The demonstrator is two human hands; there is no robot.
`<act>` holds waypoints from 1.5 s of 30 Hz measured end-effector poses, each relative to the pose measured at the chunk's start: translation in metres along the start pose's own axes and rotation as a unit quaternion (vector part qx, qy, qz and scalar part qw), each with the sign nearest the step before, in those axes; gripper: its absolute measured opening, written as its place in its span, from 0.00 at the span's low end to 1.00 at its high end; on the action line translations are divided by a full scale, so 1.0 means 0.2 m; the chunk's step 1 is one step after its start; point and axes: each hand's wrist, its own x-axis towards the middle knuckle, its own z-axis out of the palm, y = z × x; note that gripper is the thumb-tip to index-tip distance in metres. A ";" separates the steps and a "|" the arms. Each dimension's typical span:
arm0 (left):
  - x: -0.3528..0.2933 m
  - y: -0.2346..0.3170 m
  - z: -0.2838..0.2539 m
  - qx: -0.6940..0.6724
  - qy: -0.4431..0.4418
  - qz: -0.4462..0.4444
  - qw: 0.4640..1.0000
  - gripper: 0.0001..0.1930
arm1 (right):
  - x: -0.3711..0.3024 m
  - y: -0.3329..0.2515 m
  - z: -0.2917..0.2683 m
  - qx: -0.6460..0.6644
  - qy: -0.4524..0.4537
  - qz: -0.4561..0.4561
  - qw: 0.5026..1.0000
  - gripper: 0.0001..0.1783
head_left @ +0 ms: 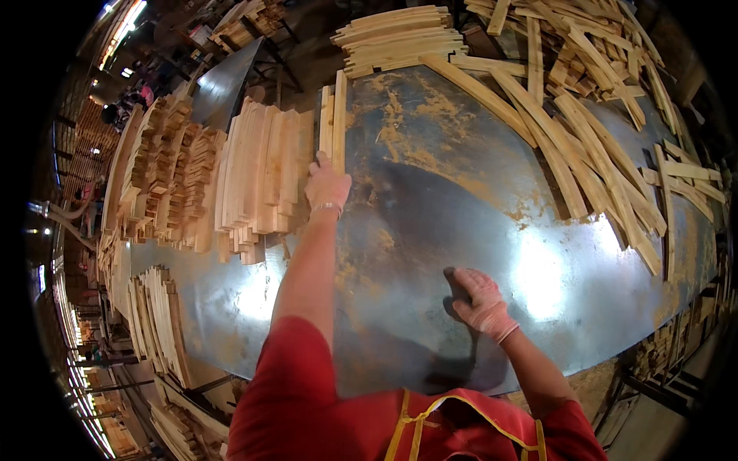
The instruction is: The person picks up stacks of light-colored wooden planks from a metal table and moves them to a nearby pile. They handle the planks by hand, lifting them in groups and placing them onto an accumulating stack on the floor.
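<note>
My left hand [328, 187] is stretched far forward, in a pale thin glove, with a band at the wrist. It closes over the near ends of a few narrow wooden strips [339, 123], which lie lengthwise on the metal table [430, 253]. Part of its fingers and the strip ends are hidden under the hand. My right hand [481, 304], in a similar glove, hovers over or rests on the table at the right. Its fingers are stretched out and nothing is in them.
Left of the strips stand stacks of wider boards [261, 169] and shorter pieces [165, 169]. A strip pile [400, 38] lies at the far edge. Loose strips [596, 161] and a heap of offcuts [584, 46] cover the right side. Sawdust [430, 131] is scattered on the metal.
</note>
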 end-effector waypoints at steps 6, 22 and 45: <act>-1.05 -0.23 -0.14 -0.008 0.017 0.253 0.967 0.43 | -0.23 -0.57 -0.58 0.449 0.205 -0.097 0.864 0.49; -2.19 -0.60 -0.44 -0.273 -0.113 0.360 0.885 0.39 | -1.43 -1.25 -1.70 -0.385 0.263 0.050 0.883 0.48; -2.92 0.63 0.01 -0.193 -0.162 0.274 0.928 0.36 | -2.14 -0.93 -2.58 -0.272 0.129 -0.115 0.947 0.43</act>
